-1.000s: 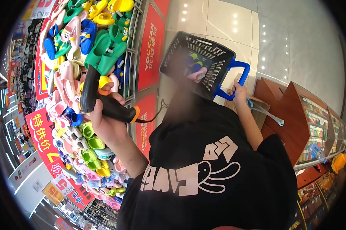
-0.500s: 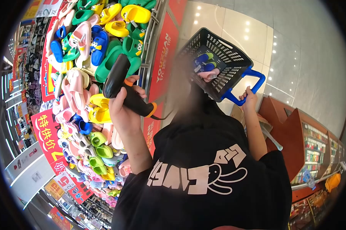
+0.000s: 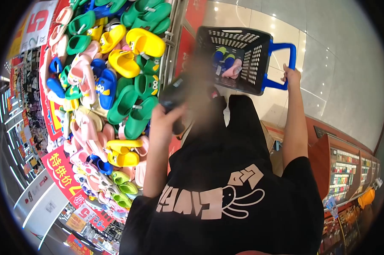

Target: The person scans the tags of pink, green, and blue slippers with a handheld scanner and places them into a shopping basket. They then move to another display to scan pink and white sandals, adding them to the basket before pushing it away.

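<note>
In my left hand [image 3: 161, 127] is a black handheld barcode scanner [image 3: 175, 95], held at the edge of a slipper display. A blurred smear hides part of the scanner. My right hand [image 3: 292, 77] is closed around the blue handle [image 3: 266, 78] of a black shopping basket [image 3: 253, 59]. Inside the basket lie a pink slipper [image 3: 233, 69] and blue-and-green slippers [image 3: 221, 56]. Nearest to the scanner on the left are green slippers [image 3: 138, 117], with yellow slippers [image 3: 145, 41] above them.
The heaped slipper rack runs down my left side, with a metal rail and red sign [image 3: 61, 173]. Pale floor tiles [image 3: 323, 63] stretch ahead and right. A brown shelving unit [image 3: 321, 163] stands at the right. My legs are below the basket.
My left hand has brought the scanner rightward and down, off the slippers toward my body. The basket has turned and now sits more level, with my right hand higher on its handle.
</note>
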`<state>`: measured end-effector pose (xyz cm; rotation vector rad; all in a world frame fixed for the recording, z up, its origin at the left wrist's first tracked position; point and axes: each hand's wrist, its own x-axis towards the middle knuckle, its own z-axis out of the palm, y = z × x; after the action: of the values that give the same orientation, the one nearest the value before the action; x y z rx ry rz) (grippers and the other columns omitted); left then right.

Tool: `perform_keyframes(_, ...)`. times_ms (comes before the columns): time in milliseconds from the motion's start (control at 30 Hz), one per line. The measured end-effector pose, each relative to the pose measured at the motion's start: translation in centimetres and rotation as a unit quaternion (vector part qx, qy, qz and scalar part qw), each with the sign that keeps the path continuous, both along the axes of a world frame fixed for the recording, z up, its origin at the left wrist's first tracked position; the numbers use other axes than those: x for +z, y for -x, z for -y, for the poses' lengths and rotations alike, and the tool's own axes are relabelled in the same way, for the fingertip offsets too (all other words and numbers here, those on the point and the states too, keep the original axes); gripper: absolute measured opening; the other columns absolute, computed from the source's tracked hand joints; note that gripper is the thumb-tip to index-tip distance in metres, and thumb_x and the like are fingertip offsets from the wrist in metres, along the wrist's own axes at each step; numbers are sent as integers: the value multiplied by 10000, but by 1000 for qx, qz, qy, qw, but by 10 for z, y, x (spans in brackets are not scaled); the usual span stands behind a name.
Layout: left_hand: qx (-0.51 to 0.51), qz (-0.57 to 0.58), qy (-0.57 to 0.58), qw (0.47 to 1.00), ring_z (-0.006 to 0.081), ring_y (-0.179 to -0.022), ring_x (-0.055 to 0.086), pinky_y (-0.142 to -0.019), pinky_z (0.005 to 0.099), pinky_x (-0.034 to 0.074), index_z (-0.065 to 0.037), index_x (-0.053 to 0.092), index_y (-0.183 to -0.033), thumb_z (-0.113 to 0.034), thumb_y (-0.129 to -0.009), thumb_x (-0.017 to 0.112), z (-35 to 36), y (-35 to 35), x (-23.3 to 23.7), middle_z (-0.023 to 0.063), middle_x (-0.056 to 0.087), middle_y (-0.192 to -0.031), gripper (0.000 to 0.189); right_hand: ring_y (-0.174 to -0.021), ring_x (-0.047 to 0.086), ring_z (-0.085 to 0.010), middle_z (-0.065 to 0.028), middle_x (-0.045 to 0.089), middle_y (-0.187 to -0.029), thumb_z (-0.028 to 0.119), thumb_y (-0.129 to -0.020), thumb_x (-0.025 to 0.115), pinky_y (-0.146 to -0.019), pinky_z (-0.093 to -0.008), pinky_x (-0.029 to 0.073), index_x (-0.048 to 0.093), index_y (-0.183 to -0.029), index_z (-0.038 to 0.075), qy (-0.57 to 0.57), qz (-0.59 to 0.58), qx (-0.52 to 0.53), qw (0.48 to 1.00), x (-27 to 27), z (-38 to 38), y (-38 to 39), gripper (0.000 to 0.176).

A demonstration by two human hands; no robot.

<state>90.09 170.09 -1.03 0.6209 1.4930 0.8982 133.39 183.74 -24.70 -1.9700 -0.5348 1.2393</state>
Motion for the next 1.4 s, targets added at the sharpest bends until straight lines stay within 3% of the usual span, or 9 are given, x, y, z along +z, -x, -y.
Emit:
perform_keyframes(100, -87, -63, 49, 993, 77, -680, 585, -632, 247, 470, -3, 629, -1043, -50, -777, 725, -1, -15, -43, 47, 652, -816, 286, -383, 393, -129, 0, 422, -540, 186, -833, 747, -415, -300, 413, 549, -781, 44, 12, 30, 29, 999, 9, -46, -6, 250)
perform_keyframes(200, -194, -343, 5, 919, 272, -763, 671, -713, 374, 513, 24, 651, -971, -154, -702, 782, 25, -25, -111, 154, 683, -827, 348, -371, 429, -130, -11, 464, -540, 189, -802, 756, -411, -309, 464, 573, -773, 35, 15, 67, 93, 993, -1, -78, -18, 241)
perform_keyframes(433, -200, -252, 277, 905, 371, -942, 654, -803, 423, 510, -22, 682, -1031, -209, -711, 750, 89, -79, -181, 219, 683, -983, 377, -537, 625, -223, -119, 626, -660, 235, -799, 746, -530, -343, 510, 621, -848, -3, 95, 218, 262, 935, 14, -110, -34, 273)
perform_keyframes(500, -94, -259, 267, 924, 382, -930, 638, -820, 440, 499, -14, 668, -1018, -210, -727, 749, 102, -106, -199, 214, 672, -969, 360, -779, 652, -304, -172, 651, -842, 222, -835, 707, -690, -403, 515, 621, -929, -11, -37, 551, 391, 736, 36, -117, -13, 266)
perform_keyframes(667, -120, -318, 270, 901, 388, -993, 565, -848, 465, 470, -22, 612, -1074, -211, -752, 746, 104, -160, -242, 194, 603, -991, 398, -897, 613, -346, -162, 633, -914, 203, -884, 624, -791, -440, 486, 629, -1030, 16, -314, 481, 432, 695, 45, -137, 73, 238)
perform_keyframes(767, -165, -296, 267, 902, 380, -1017, 551, -849, 466, 470, -19, 596, -1087, -199, -746, 750, 91, -173, -268, 184, 592, -998, 415, -899, 645, -364, -178, 674, -931, 201, -875, 618, -792, -433, 505, 661, -992, 22, -93, 253, 546, 793, -54, -120, 96, 218)
perform_keyframes(967, -200, -428, 202, 858, 374, -938, 531, -789, 481, 463, -8, 533, -1051, -135, -675, 741, 60, -176, -331, 162, 543, -973, 448, -898, 670, -362, -187, 699, -927, 237, -763, 681, -817, -404, 525, 714, -944, 36, 239, 176, 577, 761, -370, -47, 100, 272)
perform_keyframes(1233, -169, -460, 171, 855, 431, -913, 517, -792, 516, 418, 36, 500, -1174, -170, -712, 680, 67, -128, -390, 219, 533, -983, 537, -1051, 627, -328, -183, 668, -1105, 236, -694, 709, -911, -386, 495, 679, -1067, 56, 125, 282, 640, 704, -606, -29, 105, 416)
perform_keyframes(1400, -153, -459, 230, 845, 444, -909, 524, -795, 514, 424, 28, 500, -1154, -215, -733, 677, 82, -109, -394, 227, 536, -994, 517, -1050, 643, -282, -142, 693, -1097, 185, -629, 819, -911, -358, 488, 668, -1120, 35, 209, 174, 603, 750, -612, -35, 120, 534)
